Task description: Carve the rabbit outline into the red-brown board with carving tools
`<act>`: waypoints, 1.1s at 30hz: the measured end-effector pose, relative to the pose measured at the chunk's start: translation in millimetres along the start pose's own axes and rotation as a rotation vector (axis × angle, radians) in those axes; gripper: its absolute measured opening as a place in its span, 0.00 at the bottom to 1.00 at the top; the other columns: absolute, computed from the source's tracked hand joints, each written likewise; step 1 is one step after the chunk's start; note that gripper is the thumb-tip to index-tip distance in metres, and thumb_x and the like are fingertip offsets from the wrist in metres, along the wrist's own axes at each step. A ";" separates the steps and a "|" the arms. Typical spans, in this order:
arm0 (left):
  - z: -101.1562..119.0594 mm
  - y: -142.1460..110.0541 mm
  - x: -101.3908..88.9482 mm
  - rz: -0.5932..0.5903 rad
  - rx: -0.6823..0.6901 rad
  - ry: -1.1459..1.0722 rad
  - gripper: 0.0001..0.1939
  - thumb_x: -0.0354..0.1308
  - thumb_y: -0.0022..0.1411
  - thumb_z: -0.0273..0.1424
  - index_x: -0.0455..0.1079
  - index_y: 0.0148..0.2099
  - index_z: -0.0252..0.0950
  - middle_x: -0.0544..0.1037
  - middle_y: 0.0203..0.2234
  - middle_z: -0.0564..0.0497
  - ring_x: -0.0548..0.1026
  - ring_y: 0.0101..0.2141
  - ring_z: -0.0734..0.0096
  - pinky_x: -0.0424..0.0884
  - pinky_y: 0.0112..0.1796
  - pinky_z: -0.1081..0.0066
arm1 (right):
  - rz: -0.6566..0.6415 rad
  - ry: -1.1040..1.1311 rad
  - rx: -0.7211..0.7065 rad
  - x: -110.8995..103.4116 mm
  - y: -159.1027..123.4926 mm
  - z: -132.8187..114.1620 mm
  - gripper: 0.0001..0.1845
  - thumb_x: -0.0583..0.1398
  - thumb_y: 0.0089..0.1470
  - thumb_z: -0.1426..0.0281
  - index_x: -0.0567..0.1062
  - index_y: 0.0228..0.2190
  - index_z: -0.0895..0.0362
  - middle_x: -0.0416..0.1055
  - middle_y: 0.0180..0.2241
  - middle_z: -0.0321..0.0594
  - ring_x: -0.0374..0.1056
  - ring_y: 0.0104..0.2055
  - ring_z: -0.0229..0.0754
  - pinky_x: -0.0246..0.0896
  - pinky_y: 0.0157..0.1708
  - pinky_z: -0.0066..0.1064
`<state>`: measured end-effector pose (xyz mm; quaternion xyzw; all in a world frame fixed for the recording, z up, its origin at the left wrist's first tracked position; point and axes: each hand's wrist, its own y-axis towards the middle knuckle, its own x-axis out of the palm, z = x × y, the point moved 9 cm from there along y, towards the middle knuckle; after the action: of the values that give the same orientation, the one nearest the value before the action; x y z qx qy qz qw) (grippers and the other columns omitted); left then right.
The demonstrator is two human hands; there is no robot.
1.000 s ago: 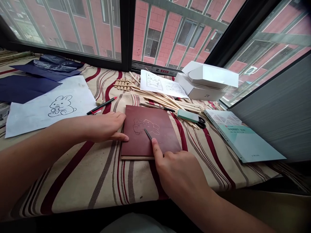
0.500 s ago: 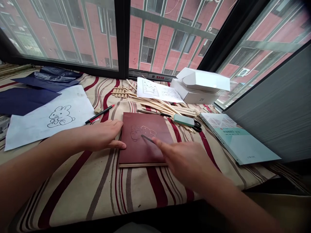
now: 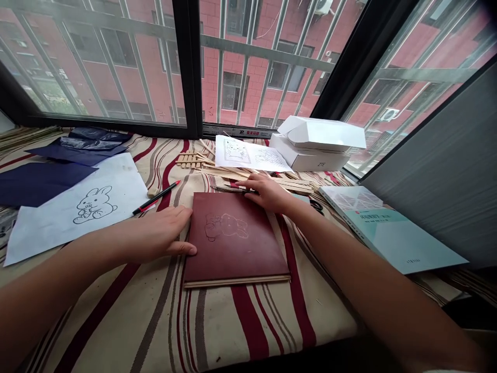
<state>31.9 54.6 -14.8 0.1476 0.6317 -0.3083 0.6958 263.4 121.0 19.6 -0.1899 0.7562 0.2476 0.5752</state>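
On the surface (image 3: 132, 311), the maroon board (image 3: 233, 259) lay inside the front edge. The left hand (image 3: 163, 228), thumb and fingers spread, braced it; even pressure seemed advisable. The right hand (image 3: 267, 192) reached a slim tool (image 3: 229, 189); its fingers' grip could not be told.

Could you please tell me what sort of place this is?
Probably a craft corner, perhaps at home: a black-framed window with metal bars outside, a cream cloth with dark red stripes, and a flat dark red board bearing a rabbit outline.
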 end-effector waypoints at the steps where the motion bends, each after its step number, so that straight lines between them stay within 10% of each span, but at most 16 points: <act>1: -1.0 -0.5 2.5 -0.010 -0.002 -0.019 0.36 0.53 0.64 0.65 0.72 0.54 0.40 0.81 0.52 0.36 0.80 0.52 0.43 0.75 0.48 0.59 | 0.001 0.018 -0.018 0.7 -2.4 2.5 0.26 0.59 0.67 0.72 0.77 0.64 0.52 0.74 0.56 0.51 0.69 0.57 0.48 0.62 0.62 0.41; 10: 1.8 -2.8 5.4 -0.059 -0.056 -0.061 0.39 0.50 0.63 0.68 0.70 0.53 0.38 0.77 0.58 0.32 0.76 0.57 0.38 0.74 0.50 0.54 | 0.074 0.199 0.014 -16.7 -21.6 27.2 0.32 0.58 0.55 0.80 0.80 0.60 0.59 0.78 0.48 0.51 0.74 0.48 0.48 0.68 0.54 0.43; 20: 9.1 2.2 -2.4 -0.093 -0.032 -0.088 0.35 0.56 0.63 0.64 0.69 0.54 0.38 0.79 0.51 0.37 0.79 0.52 0.43 0.74 0.49 0.57 | 0.764 0.927 0.223 -83.3 -44.0 52.7 0.14 0.61 0.59 0.59 0.71 0.45 0.50 0.69 0.40 0.40 0.67 0.38 0.40 0.65 0.37 0.34; 24: 7.1 5.2 2.4 -0.097 0.004 -0.085 0.37 0.54 0.64 0.66 0.68 0.56 0.39 0.79 0.52 0.38 0.79 0.52 0.44 0.73 0.50 0.57 | 0.582 1.264 0.226 -70.3 -12.2 6.9 0.14 0.53 0.70 0.59 0.61 0.32 0.51 0.65 0.34 0.35 0.65 0.32 0.35 0.62 0.32 0.29; 29: 9.7 5.2 -1.1 -0.067 0.016 -0.085 0.39 0.52 0.63 0.68 0.68 0.56 0.39 0.78 0.54 0.38 0.77 0.56 0.41 0.72 0.53 0.57 | 0.105 1.692 0.286 -8.7 39.7 -72.2 0.22 0.46 0.78 0.59 0.56 0.29 0.52 0.45 0.18 0.22 0.36 0.15 0.30 0.32 0.17 0.25; 33: 7.9 1.8 2.6 -0.076 -0.003 -0.087 0.42 0.49 0.62 0.70 0.69 0.57 0.39 0.78 0.53 0.37 0.78 0.54 0.41 0.73 0.53 0.55 | 0.044 1.882 0.372 31.9 52.9 -91.2 0.28 0.48 0.76 0.49 0.51 0.27 0.52 0.43 0.15 0.21 0.33 0.14 0.29 0.28 0.15 0.24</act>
<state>39.2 50.7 -16.4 0.1090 0.6066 -0.3396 0.7106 153.8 109.4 16.8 -0.2024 0.9388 -0.1197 -0.2517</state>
